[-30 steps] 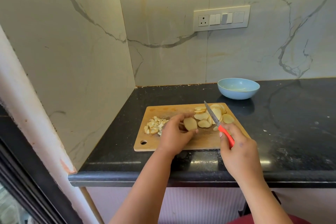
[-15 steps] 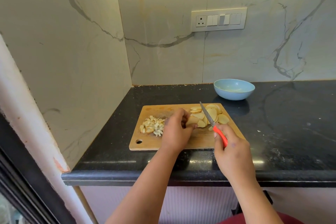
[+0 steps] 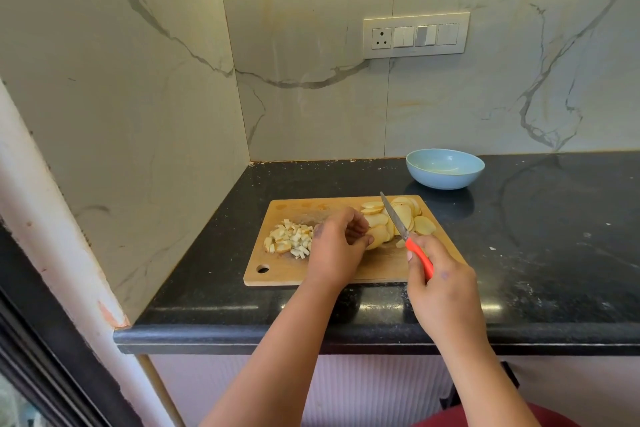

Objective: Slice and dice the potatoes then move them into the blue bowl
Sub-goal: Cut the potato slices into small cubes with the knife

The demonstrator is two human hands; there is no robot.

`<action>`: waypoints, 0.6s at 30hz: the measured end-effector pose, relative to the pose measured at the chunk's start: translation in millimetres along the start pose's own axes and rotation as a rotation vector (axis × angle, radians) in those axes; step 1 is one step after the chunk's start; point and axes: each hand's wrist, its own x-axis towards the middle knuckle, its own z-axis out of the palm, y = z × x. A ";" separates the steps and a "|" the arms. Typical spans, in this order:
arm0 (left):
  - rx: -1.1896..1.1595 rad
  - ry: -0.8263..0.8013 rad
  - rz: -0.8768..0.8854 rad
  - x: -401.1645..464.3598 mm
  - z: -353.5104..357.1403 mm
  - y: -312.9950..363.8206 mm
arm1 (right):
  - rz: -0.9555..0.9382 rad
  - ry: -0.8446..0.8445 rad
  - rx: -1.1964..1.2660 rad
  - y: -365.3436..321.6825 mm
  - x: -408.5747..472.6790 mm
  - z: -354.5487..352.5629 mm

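A wooden cutting board [image 3: 381, 270] lies on the black counter. A pile of diced potato [image 3: 289, 239] sits on its left part, and several round potato slices [image 3: 405, 215] are spread over its far right corner. My left hand [image 3: 337, 246] is over the board's middle, fingers curled, pinching a potato slice [image 3: 377, 237] at the edge of the spread. My right hand [image 3: 440, 291] grips a knife by its orange handle [image 3: 419, 258]; the blade [image 3: 393, 217] points away, lying across the slices. The blue bowl [image 3: 445, 168] stands behind the board, near the wall.
The black counter [image 3: 536, 236] runs off to the right, speckled with small scraps. Marble walls close in the left side and the back. A switch panel [image 3: 415, 35] is on the back wall. The counter's front edge [image 3: 346, 336] is just below my wrists.
My left hand has drawn a potato slice out from the spread towards the board's middle. The knife has stayed over the slices; the camera view has shifted slightly.
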 end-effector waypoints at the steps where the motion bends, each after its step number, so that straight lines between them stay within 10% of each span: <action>1: 0.014 0.006 0.012 0.4 0.3 0.2 | -0.004 0.001 0.003 0.4 0.1 0.1; 18: 0.198 -0.004 0.165 -4.9 8.8 5.2 | -0.008 -0.005 -0.008 -3.0 -0.4 -2.5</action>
